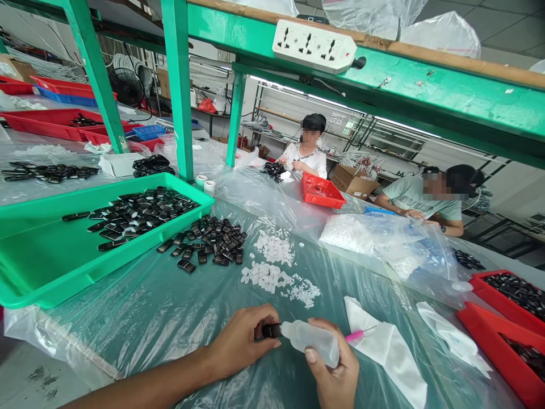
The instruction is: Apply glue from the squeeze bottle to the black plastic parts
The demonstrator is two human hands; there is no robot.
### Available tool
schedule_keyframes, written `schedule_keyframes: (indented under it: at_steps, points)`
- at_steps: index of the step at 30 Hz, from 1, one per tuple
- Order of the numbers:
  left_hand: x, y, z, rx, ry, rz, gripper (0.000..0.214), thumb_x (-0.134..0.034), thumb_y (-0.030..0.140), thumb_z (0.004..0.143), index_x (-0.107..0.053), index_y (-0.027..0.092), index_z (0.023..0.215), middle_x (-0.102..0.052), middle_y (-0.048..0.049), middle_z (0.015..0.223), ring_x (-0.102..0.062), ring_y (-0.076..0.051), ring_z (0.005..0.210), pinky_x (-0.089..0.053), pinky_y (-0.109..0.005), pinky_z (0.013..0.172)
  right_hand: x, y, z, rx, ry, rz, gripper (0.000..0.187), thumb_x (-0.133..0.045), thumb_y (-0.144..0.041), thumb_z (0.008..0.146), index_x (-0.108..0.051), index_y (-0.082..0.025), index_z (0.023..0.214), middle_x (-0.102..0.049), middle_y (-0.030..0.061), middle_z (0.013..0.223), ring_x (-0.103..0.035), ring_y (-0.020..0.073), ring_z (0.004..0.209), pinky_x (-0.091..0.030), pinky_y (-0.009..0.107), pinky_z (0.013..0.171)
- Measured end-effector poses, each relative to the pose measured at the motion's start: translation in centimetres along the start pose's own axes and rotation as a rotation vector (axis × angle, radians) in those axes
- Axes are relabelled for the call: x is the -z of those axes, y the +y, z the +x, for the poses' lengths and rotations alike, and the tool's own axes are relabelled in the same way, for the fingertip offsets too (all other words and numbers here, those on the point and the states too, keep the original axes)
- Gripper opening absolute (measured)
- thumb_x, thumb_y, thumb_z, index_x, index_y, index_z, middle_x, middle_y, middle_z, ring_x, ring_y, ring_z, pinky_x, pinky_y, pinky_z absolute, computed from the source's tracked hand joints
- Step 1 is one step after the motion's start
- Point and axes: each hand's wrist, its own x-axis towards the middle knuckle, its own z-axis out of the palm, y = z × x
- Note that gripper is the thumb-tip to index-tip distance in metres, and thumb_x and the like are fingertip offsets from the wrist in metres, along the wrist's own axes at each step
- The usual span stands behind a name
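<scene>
Between the thumb and fingers of my left hand (pixel 240 341) is a small black plastic piece (pixel 271 330). My right hand (pixel 336 363) is wrapped round a translucent squeeze bottle (pixel 315 339) lying nearly level. Its needle-like tip points left, right at the end of the black piece; whether they touch I cannot tell. Beyond my hands lie small piles of white plastic bits (pixel 266 276) and a heap of similar black pieces (pixel 213 238). A pink-handled pick (pixel 355 336) rests on a white cloth (pixel 385 355) to the right of the bottle.
A green tray (pixel 46 284) of assembled black parts stands at left. Red trays (pixel 481 324) sit at the right edge, near a clear bag of white pieces (pixel 353 233). Green shelf posts (pixel 176 85) and a power strip (pixel 314 45) rise ahead. Two people sit across the table.
</scene>
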Motion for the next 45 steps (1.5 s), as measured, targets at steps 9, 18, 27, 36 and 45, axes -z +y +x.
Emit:
schedule_keyframes:
  at_steps: [9,18,27,36,45]
  points:
    - [0.06,0.06,0.01,0.006,-0.022,-0.026,0.018,-0.062,0.033,0.078,-0.052,0.022,0.088,-0.057,0.0021,0.076,-0.049,-0.013,0.062,-0.033,-0.02,0.051,0.14,0.17,0.1,0.007,-0.012,-0.029,0.035,-0.066,-0.049,0.071,-0.064,-0.019,0.089,-0.061,0.0055,0.082,-0.059,0.0204,0.067,-0.048,0.027,0.058]
    - [0.21,0.27,0.0,0.002,0.015,-0.004,0.015,-0.063,0.028,0.077,-0.059,0.025,0.091,-0.061,0.0011,0.083,-0.053,-0.015,0.07,-0.038,-0.021,0.056,0.3,0.13,0.16,0.039,-0.006,-0.039,0.034,-0.066,-0.049,0.071,-0.064,-0.019,0.086,-0.061,0.0052,0.08,-0.059,0.0196,0.065,-0.048,0.026,0.056]
    - [0.41,0.46,-0.08,-0.022,-0.006,-0.044,0.017,-0.057,0.027,0.082,-0.061,0.027,0.099,-0.064,-0.0004,0.091,-0.056,-0.016,0.078,-0.042,-0.021,0.061,0.27,0.1,0.16,0.012,0.022,-0.036,0.033,-0.067,-0.048,0.07,-0.064,-0.02,0.088,-0.061,0.0048,0.083,-0.058,0.0186,0.068,-0.048,0.024,0.057]
    - [0.32,0.53,-0.04,-0.029,-0.019,-0.122,0.012,-0.055,0.026,0.084,-0.061,0.024,0.094,-0.063,-0.0002,0.083,-0.057,-0.014,0.072,-0.041,-0.02,0.059,0.45,0.1,0.07,0.021,0.041,-0.058,0.032,-0.068,-0.047,0.07,-0.064,-0.019,0.087,-0.061,0.006,0.084,-0.058,0.019,0.069,-0.047,0.024,0.058]
    - [0.08,0.12,-0.02,-0.023,-0.031,-0.117,0.009,-0.057,0.027,0.083,-0.06,0.023,0.09,-0.062,0.0007,0.079,-0.055,-0.013,0.066,-0.038,-0.019,0.055,0.28,0.15,0.17,0.013,0.013,-0.047,0.038,-0.066,-0.052,0.07,-0.064,-0.018,0.087,-0.062,0.0063,0.082,-0.059,0.0202,0.067,-0.048,0.025,0.055]
